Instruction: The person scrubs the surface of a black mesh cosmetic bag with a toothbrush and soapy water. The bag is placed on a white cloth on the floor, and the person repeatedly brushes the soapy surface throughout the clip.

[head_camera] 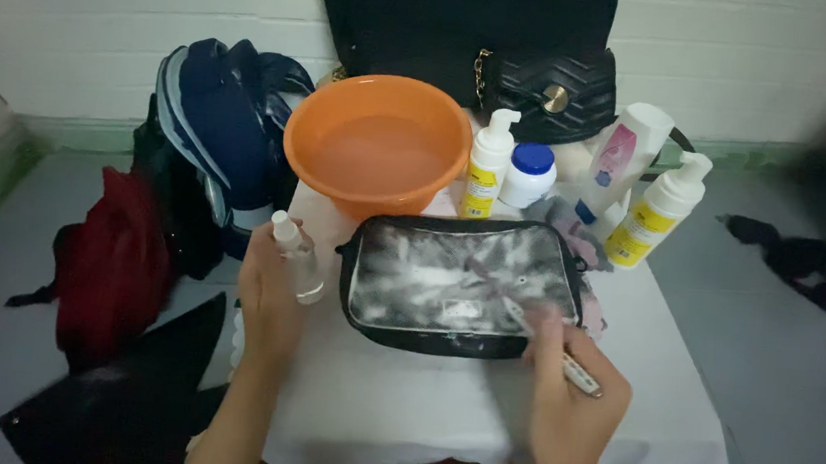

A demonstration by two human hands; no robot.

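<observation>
Left hand [269,285] grip closed round a small spray bottle [297,256], upright at the counter's [401,406] left edge. Right hand [572,388] pinches a thin brush [533,323], tip on the foam-covered pouch [463,284] mid-counter. Brush head blurred, lost in the foam. Basin [377,147] just behind the pouch. Black handbag [539,91] top cut off by the frame. Floor items left too dark to identify.

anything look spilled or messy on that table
The black pouch is smeared with white foam across its top, where the right hand holds a brush. The tall white bottle leans sideways.
</observation>
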